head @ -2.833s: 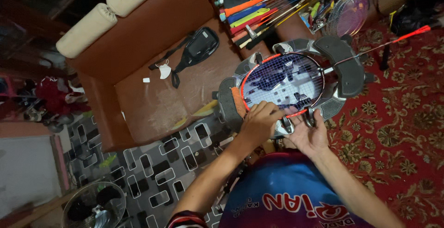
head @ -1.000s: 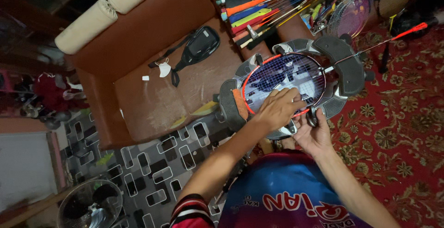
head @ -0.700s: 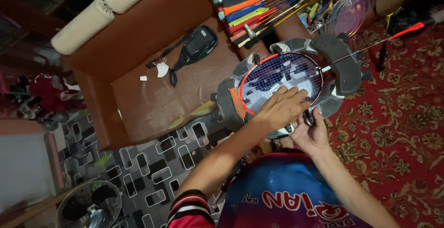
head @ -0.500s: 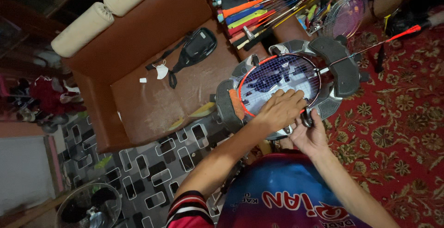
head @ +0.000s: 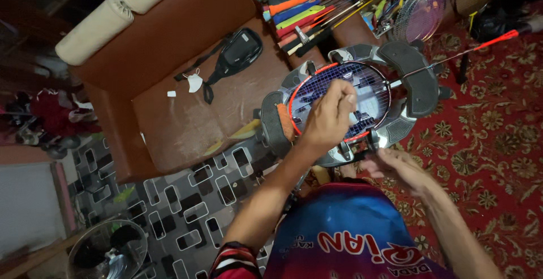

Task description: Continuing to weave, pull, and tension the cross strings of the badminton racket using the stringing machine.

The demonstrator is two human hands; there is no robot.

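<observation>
While the left hand [head: 328, 117] rests fingers curled on the strung face of the red-framed badminton racket [head: 339, 95], pinching something too small to tell, racket clamped in the grey stringing machine [head: 410, 78] beneath it, right hand [head: 393, 166] just beside, fingers loosely spread, holding nothing visible.

Hands at work: two, a left hand [head: 330, 119] over the strings and a right hand [head: 396, 166] at the near rim
Rackets clamped in the stringing machine [head: 413, 84]: one, a red-framed racket [head: 339, 95]
Cream bolster cushions [head: 93, 30]: two on the brown sofa [head: 169, 58]
Black bags [head: 237, 52]: one
White face masks [head: 194, 81]: one
Floor fans [head: 107, 253]: one
Loose rackets in the pile [head: 317, 7]: too many and too overlapped to count
</observation>
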